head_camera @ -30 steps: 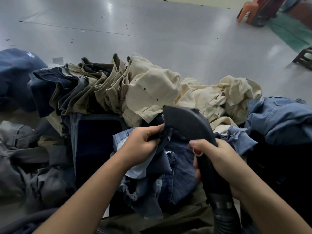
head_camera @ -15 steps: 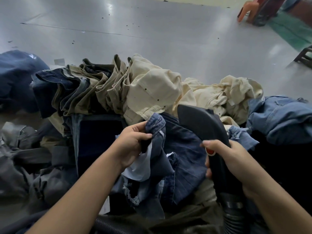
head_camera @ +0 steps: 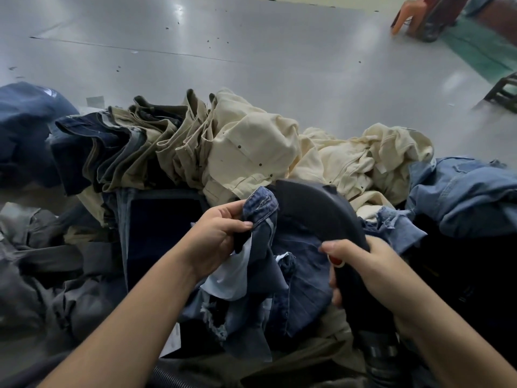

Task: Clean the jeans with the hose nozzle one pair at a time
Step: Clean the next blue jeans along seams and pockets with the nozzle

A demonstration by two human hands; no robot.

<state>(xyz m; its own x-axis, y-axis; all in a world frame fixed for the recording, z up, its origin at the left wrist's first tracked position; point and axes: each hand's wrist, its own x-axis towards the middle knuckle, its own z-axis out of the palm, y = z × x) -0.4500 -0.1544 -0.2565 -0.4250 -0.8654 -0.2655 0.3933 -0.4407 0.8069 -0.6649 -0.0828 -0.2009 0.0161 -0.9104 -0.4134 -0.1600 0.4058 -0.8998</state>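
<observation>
Denim jeans (head_camera: 279, 264) pinched in left hand (head_camera: 215, 242), black hose nozzle (head_camera: 321, 214) gripped by right hand (head_camera: 372, 273), thumb seemingly at its red button (head_camera: 335, 260).

- one view only, worn on the person's head, looking forward and steeply down.
- it sits close over both forearms and the heap of clothes (head_camera: 251, 152).
- wide-angle: grey floor (head_camera: 251, 51) stretches away above, edges curving.

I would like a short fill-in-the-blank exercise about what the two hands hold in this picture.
1. The left hand pinches the blue ____.
2. The right hand grips the black ____.
3. The button under the right thumb is ____.
4. The pile behind the nozzle is ____ coloured.

Missing words: jeans; nozzle; red; cream
</observation>
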